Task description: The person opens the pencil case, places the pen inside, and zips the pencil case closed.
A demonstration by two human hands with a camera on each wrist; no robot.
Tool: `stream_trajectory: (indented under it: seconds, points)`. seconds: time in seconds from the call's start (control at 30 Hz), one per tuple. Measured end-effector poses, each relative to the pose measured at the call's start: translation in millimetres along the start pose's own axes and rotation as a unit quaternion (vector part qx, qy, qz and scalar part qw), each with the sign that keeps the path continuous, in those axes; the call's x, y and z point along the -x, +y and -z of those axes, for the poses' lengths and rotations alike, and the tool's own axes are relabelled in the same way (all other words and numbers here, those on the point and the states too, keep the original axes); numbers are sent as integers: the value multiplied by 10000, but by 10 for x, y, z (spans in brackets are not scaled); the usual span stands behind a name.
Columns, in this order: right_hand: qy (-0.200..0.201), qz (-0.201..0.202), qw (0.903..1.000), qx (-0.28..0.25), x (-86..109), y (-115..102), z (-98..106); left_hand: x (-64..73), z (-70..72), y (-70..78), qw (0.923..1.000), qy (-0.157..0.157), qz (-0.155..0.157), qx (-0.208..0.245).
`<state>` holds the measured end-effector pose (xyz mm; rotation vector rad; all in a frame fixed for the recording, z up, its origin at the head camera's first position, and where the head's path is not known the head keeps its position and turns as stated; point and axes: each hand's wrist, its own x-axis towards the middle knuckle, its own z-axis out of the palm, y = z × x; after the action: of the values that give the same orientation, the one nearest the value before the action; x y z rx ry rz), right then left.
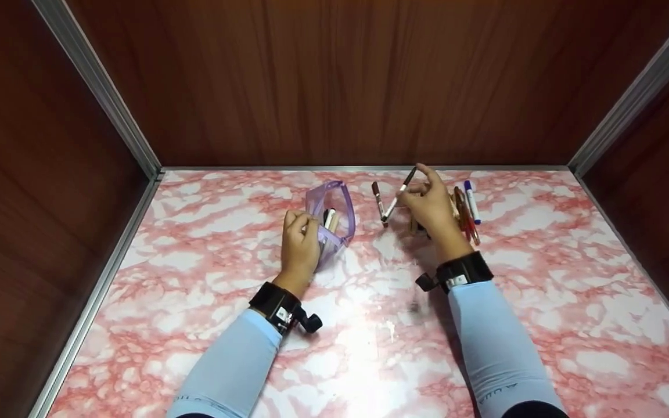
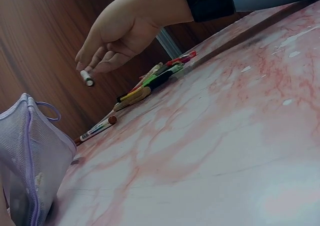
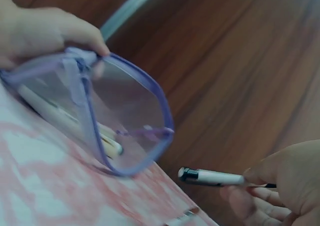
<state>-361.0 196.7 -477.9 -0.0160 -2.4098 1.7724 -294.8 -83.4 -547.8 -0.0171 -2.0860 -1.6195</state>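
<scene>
My left hand [image 1: 301, 244] pinches the near edge of a purple mesh zip pouch [image 1: 318, 197], whose mouth gapes toward the right. Inside it lie several pens [image 1: 331, 219], seen through the opening; the right wrist view shows pale barrels [image 3: 107, 143] there too. To the right of the pouch, my right hand [image 1: 429, 206] grips a white marker with dark ends [image 3: 220, 178] between thumb and fingers. It is held tilted above the table, as the left wrist view shows the marker [image 2: 87, 78] clear of the surface. A brown-capped marker [image 1: 377, 194] lies between the hands.
Beside and partly behind my right hand lies a pile of pens and sticks [image 1: 466, 217], with a blue-capped marker [image 1: 471, 202] at its right. The red-and-white marbled table [image 1: 195, 290] meets a dark wood panel [image 1: 334, 87] at the back, with panels on both sides.
</scene>
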Motion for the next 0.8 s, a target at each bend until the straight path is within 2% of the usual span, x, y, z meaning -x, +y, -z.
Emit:
stream_trajectory:
  seconds: [0.2, 0.33, 0.57, 0.67, 0.8]
  points:
    - [-79, -207, 9926, -1193, 90, 17, -342, 2, 1, 10, 9999, -55, 146, 17]
    - [-177, -153, 9883, -1505, 179, 2, -557, -4, 0, 10, 9999, -66, 120, 60]
    - [-285, 90, 9914, -1274, 310, 7, -809, -15, 6, -3, 9998, -58, 79, 184]
    - [-564, 73, 9915, -1174, 371, 3, -893, -13, 5, -8, 9997, -91, 117, 193]
    - [-1182, 62, 9896, -813, 450, -23, -960, -7, 9, -4, 9995, -148, 256, 124]
